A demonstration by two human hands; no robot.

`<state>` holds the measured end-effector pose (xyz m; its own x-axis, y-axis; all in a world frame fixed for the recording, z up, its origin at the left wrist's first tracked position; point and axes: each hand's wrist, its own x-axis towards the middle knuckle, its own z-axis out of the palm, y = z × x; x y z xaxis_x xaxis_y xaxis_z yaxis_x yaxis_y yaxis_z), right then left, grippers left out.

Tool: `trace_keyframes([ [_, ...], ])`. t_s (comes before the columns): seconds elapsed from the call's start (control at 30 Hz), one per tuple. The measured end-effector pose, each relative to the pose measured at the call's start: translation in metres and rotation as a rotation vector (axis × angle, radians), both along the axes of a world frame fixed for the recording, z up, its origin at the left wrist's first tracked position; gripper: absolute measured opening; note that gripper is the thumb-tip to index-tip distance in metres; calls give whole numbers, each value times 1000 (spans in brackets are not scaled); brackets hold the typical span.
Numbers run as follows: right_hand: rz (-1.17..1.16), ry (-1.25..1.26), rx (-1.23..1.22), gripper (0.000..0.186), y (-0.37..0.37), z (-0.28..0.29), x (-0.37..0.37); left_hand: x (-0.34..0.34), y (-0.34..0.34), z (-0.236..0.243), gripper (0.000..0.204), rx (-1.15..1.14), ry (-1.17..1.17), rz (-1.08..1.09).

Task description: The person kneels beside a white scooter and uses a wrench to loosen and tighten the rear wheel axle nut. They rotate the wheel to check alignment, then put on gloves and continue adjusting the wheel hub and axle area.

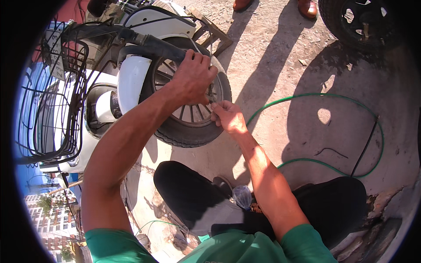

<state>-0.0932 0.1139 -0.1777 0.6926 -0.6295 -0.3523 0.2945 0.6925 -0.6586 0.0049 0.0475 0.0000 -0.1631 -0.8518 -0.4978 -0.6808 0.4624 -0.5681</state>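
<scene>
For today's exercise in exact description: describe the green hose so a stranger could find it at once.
Start at the scooter's front wheel, where both hands work. Look right across the dusty concrete ground. The green hose lies there in one wide loop, thin and bright, unlike the short black strip that crosses its right side.

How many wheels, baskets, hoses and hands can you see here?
Wheels: 2, the scooter's front wheel and another wheel at top right
Baskets: 1, the wire basket
Hoses: 1, the green hose
Hands: 2, left hand and right hand
Total: 6
</scene>
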Motion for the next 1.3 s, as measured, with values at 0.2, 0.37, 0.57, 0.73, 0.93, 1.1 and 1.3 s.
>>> trace_keyframes([
  [0.2,-61,289,-145,35,10,12,5,-1,-1,3,80,-16,-1,-16],
  [0.37,-121,503,-322,41,13,18,2,1,2,0,82,-8,-11,-8],
  [0.57,-150,633,-489,38,13,26,5,-1,-2,2,84,0,-17,19],
  [0.73,-27,86,-34,35,7,9,-1,2,-2,-1,78,15,48,42],
  [0.93,36,53,-28,35,2,3,0,6,0,-1,79,-8,70,19],
  [1.1,-5,68,-7,33,4,7,4,-10,-9,28,66,-73,453,127],
  [1.3,-9,72,-16,30,2,6,3,-28,28,76,31,-150,293,346],
])
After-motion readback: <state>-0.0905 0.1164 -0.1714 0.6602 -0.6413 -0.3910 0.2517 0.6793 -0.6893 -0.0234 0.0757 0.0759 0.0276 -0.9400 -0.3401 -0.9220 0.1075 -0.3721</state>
